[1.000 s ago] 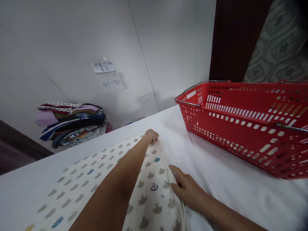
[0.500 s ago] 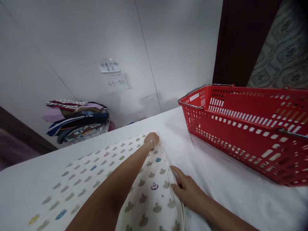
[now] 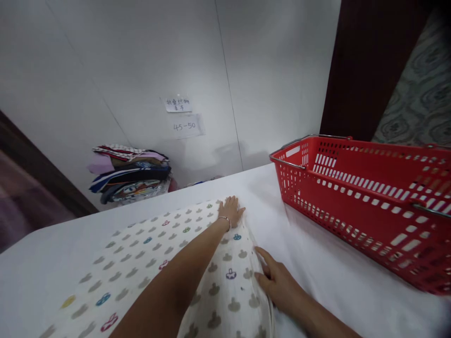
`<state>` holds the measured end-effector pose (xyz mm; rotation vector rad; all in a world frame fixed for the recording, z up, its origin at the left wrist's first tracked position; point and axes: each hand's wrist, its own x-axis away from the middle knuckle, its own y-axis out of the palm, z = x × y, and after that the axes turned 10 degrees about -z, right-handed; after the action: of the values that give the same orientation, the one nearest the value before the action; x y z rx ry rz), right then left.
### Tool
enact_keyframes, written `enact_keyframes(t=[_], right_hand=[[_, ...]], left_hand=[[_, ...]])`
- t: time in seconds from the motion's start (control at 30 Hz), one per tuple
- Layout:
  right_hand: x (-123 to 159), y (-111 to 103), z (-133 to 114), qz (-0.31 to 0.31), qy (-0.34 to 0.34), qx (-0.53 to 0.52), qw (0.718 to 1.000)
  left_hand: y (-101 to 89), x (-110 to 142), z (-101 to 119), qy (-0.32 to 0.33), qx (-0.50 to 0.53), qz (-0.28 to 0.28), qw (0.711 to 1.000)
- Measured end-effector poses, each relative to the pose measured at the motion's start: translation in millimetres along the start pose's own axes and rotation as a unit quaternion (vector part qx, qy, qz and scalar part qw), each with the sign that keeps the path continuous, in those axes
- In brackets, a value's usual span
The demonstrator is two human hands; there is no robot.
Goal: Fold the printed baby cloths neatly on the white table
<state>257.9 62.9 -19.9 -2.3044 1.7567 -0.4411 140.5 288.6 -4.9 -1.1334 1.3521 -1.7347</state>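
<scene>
A white cloth [image 3: 197,244] printed with grey and coloured mushrooms lies folded in layers on the white-covered table. My left hand [image 3: 230,213], with a bracelet at the wrist, presses flat on the cloth's far right corner, its fingers spread. At the right edge of the cloth rests my right hand [image 3: 280,284]. Its thumb and index finger are apart and touch the layered edge; the other fingers are mostly hidden. My left forearm crosses over the cloth and covers part of it.
A red plastic basket [image 3: 352,197] with metal handles stands on the table [image 3: 306,239] at the right. Beyond the far left edge is a pile of folded textiles [image 3: 132,176]. Two paper signs [image 3: 189,126] are on the wall. A dark door frame [image 3: 366,70] stands behind the basket.
My left hand has gone from curled at the cloth's far corner to flat with fingers spread. My right hand stays at the edge. The view has shifted slightly left and up.
</scene>
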Motion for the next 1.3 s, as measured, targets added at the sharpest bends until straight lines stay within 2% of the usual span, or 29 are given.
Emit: enact_keyframes(t=[0.27, 0.37, 0.43, 0.5, 0.57, 0.67, 0.8, 0.93, 1.07, 1.2, 1.3], right_hand=[[-2, 1, 4, -0.002, -0.018, -0.026, 1.000], [-2, 0, 5, -0.002, -0.017, -0.039, 0.999], [-1, -1, 4, -0.003, -0.009, -0.051, 0.999], [-1, -2, 3, -0.009, 0.012, -0.073, 0.997], [-1, -4, 1, -0.017, 0.038, -0.096, 0.995], [0, -6, -3, -0.027, 0.060, -0.115, 0.991], [1, -8, -5, -0.033, 0.065, -0.127, 0.989], [1, -10, -2, -0.038, 0.052, -0.131, 0.989], [3, -9, 0, -0.025, 0.032, -0.138, 0.990], [8, -8, -8, 0.011, 0.052, -0.138, 0.989], [15, -9, -18, 0.018, 0.099, -0.131, 0.986]], left_hand=[[2.4, -16, -5, -0.008, -0.007, -0.035, 0.999], [-5.4, -10, -5, 0.001, 0.004, -0.042, 0.999], [-7.3, 3, -4, 0.009, 0.012, -0.040, 0.999], [-3.6, 29, -3, 0.020, 0.017, -0.037, 0.999], [4.9, 67, -6, 0.054, 0.016, -0.036, 0.998], [21.1, 141, -19, 0.136, 0.002, -0.041, 0.990], [46.1, 240, -44, 0.179, -0.017, -0.050, 0.982], [68.9, 316, -54, 0.194, -0.023, -0.007, 0.981], [78.8, 360, -52, 0.193, -0.047, 0.039, 0.979], [86.0, 382, -52, 0.197, -0.089, 0.070, 0.974], [92.7, 392, -58, 0.212, -0.113, 0.102, 0.965]])
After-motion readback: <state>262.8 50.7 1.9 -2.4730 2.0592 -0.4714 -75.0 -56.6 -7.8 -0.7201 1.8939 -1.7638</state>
